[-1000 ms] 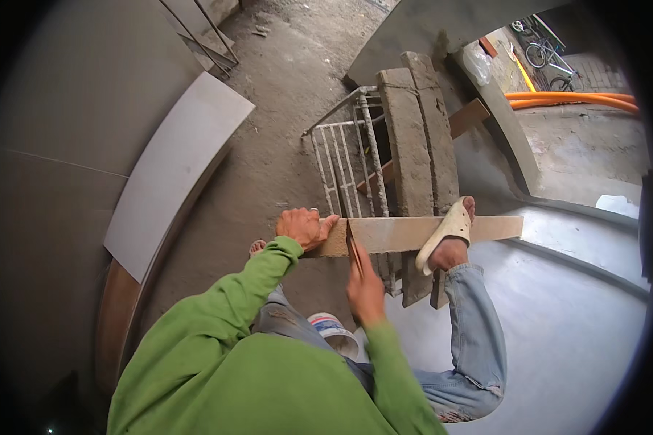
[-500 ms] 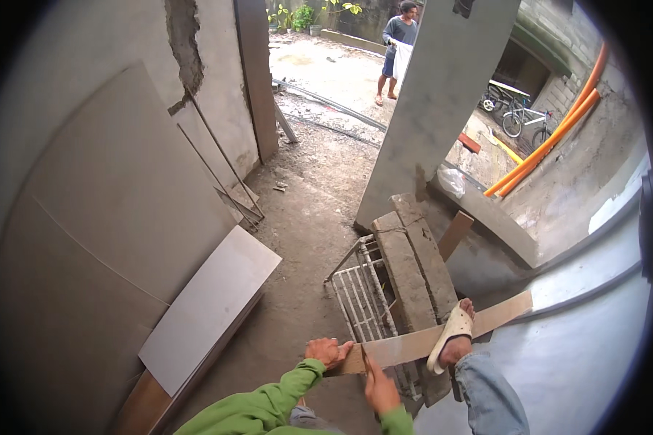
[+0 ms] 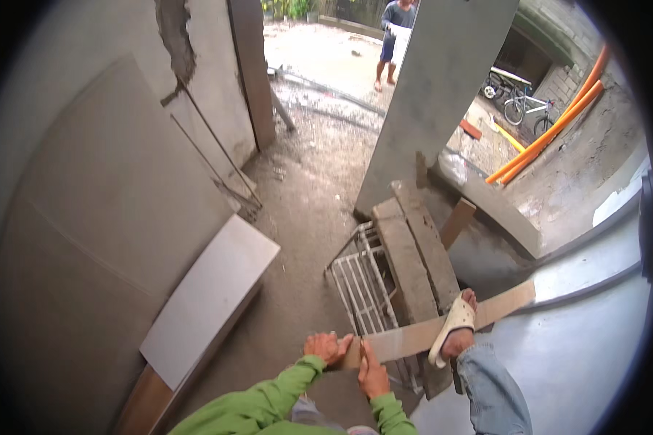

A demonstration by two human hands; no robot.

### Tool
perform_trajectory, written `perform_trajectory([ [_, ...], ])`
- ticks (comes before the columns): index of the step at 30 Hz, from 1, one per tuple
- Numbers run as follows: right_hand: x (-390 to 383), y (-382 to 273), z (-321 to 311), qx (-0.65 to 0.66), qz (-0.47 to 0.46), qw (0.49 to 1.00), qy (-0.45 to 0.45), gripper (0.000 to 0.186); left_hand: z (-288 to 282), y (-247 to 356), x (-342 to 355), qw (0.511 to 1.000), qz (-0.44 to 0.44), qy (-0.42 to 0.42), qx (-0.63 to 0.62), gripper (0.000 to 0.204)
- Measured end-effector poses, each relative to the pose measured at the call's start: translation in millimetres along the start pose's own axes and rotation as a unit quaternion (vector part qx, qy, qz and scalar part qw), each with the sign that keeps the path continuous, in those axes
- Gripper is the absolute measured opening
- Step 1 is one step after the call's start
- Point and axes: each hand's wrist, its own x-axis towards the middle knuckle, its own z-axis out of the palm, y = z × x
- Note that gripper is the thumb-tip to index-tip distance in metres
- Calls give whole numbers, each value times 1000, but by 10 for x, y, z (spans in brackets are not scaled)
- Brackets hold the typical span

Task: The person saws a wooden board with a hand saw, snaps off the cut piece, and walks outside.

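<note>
Locate the wooden board [image 3: 408,341] in front of you, laid crosswise over two thick cement-crusted planks [image 3: 406,250]; the planks run away from you beside a white metal rack [image 3: 363,290] with parallel bars, spattered and worn; your left hand [image 3: 328,348] grips the board's left end, thumb toward the right hand; your right hand [image 3: 374,373] is closed just beside it at the board's near edge, though what lies within its fingers is too blurred to tell; your foot, in a cream sandal [image 3: 457,317], bears on the board toward its right end; the floor [image 3: 301,181] is bare, rough and grey-brown, running up to a bright opening; there a co-worker [image 3: 393,43] stands near a broad grey pillar [image 3: 439,94]; along your left, a pale panel [image 3: 210,297] overlies a brown board [image 3: 144,402], with thin rods [image 3: 221,159] leaning beyond; to the right of the pillar, orange pipes [image 3: 551,138] slope past a bicycle [image 3: 526,109]; a clear plastic bag [image 3: 453,167] rests on a low ledge [image 3: 493,210]; the wall surface at far right is pale and smooth.
</note>
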Motion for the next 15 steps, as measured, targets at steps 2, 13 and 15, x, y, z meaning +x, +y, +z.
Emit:
perform_trajectory([
  [2,270,47,-50,-13,-16,1000,-18,42,79,-7,76,1000,13,18,2,72],
  [13,-1519,-579,-1194,20,29,998,-61,43,-134,-58,210,999,27,11,12,72],
  [15,-1752,-641,-1331,24,77,993,-84,43,-63,-91,224,998,36,57,6,71],
])
